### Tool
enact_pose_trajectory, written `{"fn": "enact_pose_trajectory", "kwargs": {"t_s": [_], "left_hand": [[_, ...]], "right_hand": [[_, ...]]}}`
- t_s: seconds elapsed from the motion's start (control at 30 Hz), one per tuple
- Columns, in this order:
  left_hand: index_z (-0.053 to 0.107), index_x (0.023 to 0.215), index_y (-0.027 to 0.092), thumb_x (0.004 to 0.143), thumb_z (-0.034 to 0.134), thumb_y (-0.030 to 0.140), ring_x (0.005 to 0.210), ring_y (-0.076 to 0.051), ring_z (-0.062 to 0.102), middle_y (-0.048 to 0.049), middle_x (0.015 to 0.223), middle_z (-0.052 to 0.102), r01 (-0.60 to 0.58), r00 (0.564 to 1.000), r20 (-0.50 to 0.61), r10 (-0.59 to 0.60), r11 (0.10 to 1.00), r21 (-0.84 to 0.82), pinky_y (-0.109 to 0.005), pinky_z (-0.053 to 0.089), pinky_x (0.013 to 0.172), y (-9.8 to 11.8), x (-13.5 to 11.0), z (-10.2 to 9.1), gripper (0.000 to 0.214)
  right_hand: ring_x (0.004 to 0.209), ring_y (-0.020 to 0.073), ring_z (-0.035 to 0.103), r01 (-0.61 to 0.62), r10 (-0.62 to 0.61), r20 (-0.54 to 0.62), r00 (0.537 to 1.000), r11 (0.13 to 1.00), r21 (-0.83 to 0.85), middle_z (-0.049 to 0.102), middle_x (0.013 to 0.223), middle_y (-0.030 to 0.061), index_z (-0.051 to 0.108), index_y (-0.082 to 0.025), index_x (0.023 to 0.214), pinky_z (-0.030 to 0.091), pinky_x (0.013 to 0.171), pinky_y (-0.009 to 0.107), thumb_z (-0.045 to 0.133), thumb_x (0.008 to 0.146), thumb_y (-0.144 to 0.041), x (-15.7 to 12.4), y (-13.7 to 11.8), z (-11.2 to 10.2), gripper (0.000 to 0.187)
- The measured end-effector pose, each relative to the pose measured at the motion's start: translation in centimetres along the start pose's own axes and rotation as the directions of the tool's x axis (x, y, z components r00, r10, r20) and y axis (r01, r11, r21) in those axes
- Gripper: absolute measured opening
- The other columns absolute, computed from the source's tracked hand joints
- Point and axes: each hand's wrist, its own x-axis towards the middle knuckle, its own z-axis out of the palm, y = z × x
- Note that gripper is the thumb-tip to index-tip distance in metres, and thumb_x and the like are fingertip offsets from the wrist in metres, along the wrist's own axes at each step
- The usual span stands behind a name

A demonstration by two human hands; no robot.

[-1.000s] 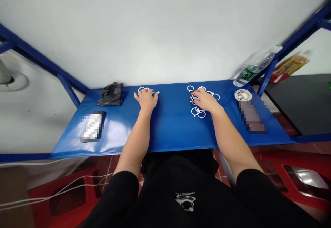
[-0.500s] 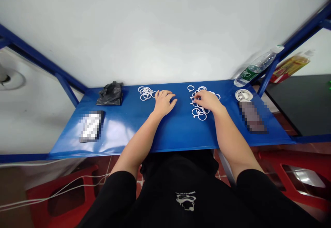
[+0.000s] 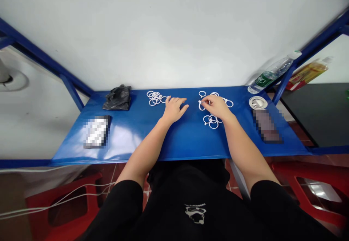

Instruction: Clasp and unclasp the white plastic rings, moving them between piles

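My right hand (image 3: 217,107) pinches a small white ring (image 3: 201,105) with a knob on its edge, between thumb and fingertips. Around and under that hand several more white rings (image 3: 213,124) lie in a loose, overlapping group, partly hidden by the hand. One white ring (image 3: 202,94) lies apart at the far side. To the left, my left hand (image 3: 173,109) hovers over or rests on the table with fingers apart, holding nothing I can see. Just beyond its fingers sits a smaller cluster of white rings (image 3: 155,98).
On the blue table (image 3: 185,142) a crumpled black plastic bag (image 3: 117,98) lies far left, with a blurred-out flat object (image 3: 96,131) nearer. At right are a water bottle (image 3: 268,76), a coiled white cable (image 3: 257,103) and another blurred-out dark object (image 3: 267,125). A wall (image 3: 174,33) stands behind.
My right hand has drawn slightly left and up from the right group, with a white ring now showing in its fingertips. My left hand stays in nearly the same place.
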Motion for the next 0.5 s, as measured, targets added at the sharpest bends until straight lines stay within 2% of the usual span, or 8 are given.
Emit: {"fn": "enact_pose_trajectory", "kwargs": {"t_s": [0.1, 0.2, 0.33, 0.5], "left_hand": [[0.066, 0.135, 0.023, 0.104, 0.061, 0.04, 0.114, -0.027, 0.071, -0.0076, 0.112, 0.079, -0.059, 0.997, 0.04, 0.061, 0.997, -0.058, -0.054, 0.038, 0.119, 0.6, 0.0, -0.4, 0.036], [0.066, 0.135, 0.019, 0.106, 0.057, 0.039, 0.104, -0.024, 0.074, -0.0073, 0.106, 0.081, -0.137, 0.984, 0.091, 0.15, 0.981, -0.134, -0.044, 0.05, 0.104, 1.1, -0.1, -0.4, 0.037], [0.074, 0.122, 0.022, 0.105, 0.057, 0.035, 0.094, -0.023, 0.075, -0.0063, 0.102, 0.081, -0.202, 0.969, 0.117, 0.218, 0.97, -0.133, -0.041, 0.053, 0.094, 1.6, -0.2, -0.1, 0.027], [0.077, 0.116, 0.025, 0.103, 0.059, 0.032, 0.093, -0.022, 0.075, -0.0053, 0.104, 0.082, -0.207, 0.97, 0.104, 0.222, 0.969, -0.136, -0.041, 0.054, 0.093, 1.7, -0.2, 0.0, 0.024]], "right_hand": [[0.08, 0.023, 0.066, 0.063, -0.064, 0.035, 0.997, 0.998, 0.023, 0.073, 0.085, 0.0042, 0.077, -0.025, 0.093, 0.046, 0.075, 0.038, 0.065, 0.093, -0.033, -0.3, -1.4, 1.0, 0.015], [0.08, 0.0224, 0.065, 0.111, -0.114, 0.106, 0.988, 0.993, 0.033, 0.073, 0.083, 0.0034, 0.076, -0.025, 0.092, 0.045, 0.075, 0.036, 0.064, 0.094, -0.032, -0.5, -2.0, 2.0, 0.014], [0.08, 0.022, 0.064, 0.136, -0.136, 0.145, 0.98, 0.991, 0.013, 0.073, 0.084, 0.0034, 0.075, -0.025, 0.091, 0.044, 0.074, 0.035, 0.063, 0.092, -0.029, -0.5, -1.9, 2.9, 0.013], [0.079, 0.0217, 0.063, 0.159, -0.155, 0.149, 0.977, 0.987, -0.016, 0.073, 0.084, 0.004, 0.075, -0.024, 0.087, 0.043, 0.073, 0.034, 0.062, 0.09, -0.026, -0.5, -1.9, 3.4, 0.013]]}}
